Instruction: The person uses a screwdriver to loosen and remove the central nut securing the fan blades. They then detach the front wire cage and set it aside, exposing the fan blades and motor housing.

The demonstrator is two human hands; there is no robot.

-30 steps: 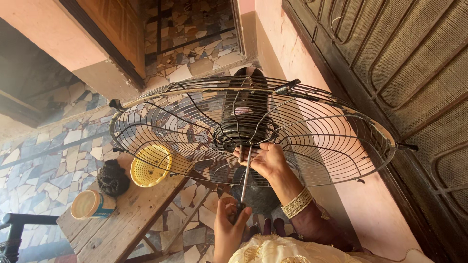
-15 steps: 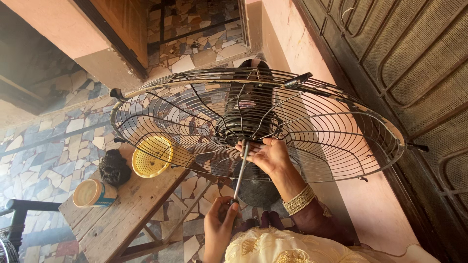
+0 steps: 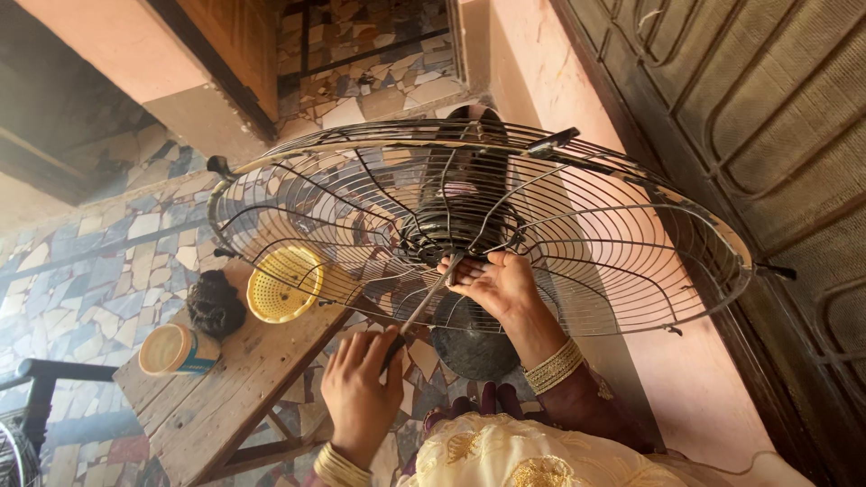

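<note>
Screwdriver tip hidden behind my right hand (image 3: 496, 284) at fan guard (image 3: 631, 271) hub. Left hand (image 3: 361, 388) fingers curled tight around screwdriver (image 3: 419, 311) handle; right fingers pressed together on hub.

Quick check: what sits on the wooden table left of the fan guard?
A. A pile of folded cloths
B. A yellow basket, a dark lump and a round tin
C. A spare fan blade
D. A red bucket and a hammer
B: the yellow basket, a dark lump and a round tin lie on the table, beside the guard.
</note>
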